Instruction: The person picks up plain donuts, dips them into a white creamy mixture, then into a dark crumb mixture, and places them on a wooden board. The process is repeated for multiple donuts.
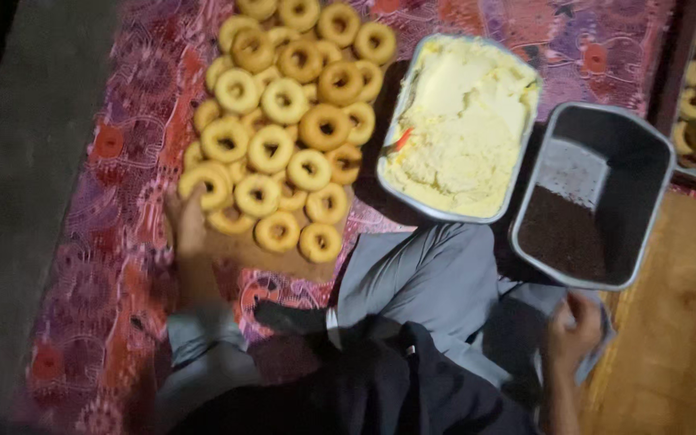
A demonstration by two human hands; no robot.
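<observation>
My left hand (pixel 187 229) pinches a ring doughnut (pixel 209 184) at the pile's (pixel 283 121) near-left edge: light, crumbly, best lifted by its outer rim. My right hand (pixel 571 326) clutches a cloth (pixel 602 342).

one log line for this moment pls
left hand: on doughnut board edge | right hand: holding cloth by dark tray | cream tray untouched

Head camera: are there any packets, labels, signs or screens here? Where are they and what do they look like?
None show.
Only open containers:
Metal tray, middle: rectangular, silver, holds pale yellow cream.
Grey tub, right, above the right hand: rectangular, dark brown sprinkles inside.
Brown board, left, touched by the left hand: piled with golden ring doughnuts.
</observation>
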